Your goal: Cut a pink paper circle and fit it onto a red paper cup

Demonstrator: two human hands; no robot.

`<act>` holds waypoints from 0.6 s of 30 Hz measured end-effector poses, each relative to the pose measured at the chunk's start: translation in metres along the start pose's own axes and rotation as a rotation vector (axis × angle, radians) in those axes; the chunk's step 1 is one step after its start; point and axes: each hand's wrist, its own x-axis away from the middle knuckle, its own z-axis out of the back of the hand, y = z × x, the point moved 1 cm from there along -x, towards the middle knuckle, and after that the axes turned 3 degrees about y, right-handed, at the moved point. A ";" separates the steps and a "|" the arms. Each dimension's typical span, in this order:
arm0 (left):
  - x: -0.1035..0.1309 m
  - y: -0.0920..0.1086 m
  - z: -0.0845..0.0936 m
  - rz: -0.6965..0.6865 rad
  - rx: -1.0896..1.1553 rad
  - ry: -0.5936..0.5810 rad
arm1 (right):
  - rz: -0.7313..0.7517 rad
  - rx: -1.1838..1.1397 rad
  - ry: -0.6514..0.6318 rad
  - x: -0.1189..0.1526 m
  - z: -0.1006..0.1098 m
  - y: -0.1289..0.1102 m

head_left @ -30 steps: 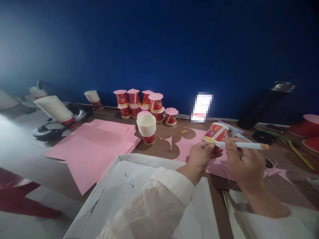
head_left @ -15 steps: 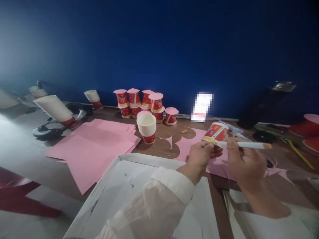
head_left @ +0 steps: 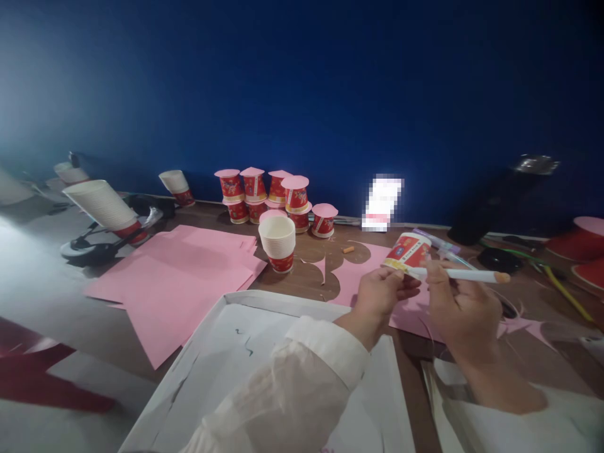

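My left hand (head_left: 383,297) pinches the rim of a red paper cup (head_left: 406,251), which is tilted with its gold-edged rim toward me. My right hand (head_left: 465,308) is closed round a white marker-like pen (head_left: 474,275), its thin end at the cup's rim and its orange-tinted end pointing right. Pink paper with round cut-outs (head_left: 352,277) lies under and beside both hands. Left of them stands a stack of white and red cups (head_left: 277,242). The inside of the held cup is hidden.
Red cups topped with pink discs (head_left: 296,194) stand by the blue wall. Pink sheets (head_left: 189,264) lie left, beside a white box lid (head_left: 236,352). Leaning cup stacks (head_left: 106,207), a bright pixelated screen (head_left: 383,202) and a black round object (head_left: 499,258) are also there.
The cup in my left hand has turned slightly, its printed white strip now further left. My right hand and the pen have shifted a little to the left.
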 end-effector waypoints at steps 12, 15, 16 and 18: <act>0.002 0.002 0.001 0.015 0.006 0.012 | -0.008 -0.002 0.033 0.000 0.001 -0.001; 0.002 0.002 0.001 0.014 0.005 0.011 | 0.002 0.001 0.044 0.000 0.001 0.000; 0.002 0.002 0.001 0.013 0.005 0.011 | 0.015 -0.001 0.048 0.001 0.001 0.000; 0.002 0.002 0.001 0.010 0.008 0.009 | 0.043 -0.014 0.038 0.001 0.001 0.000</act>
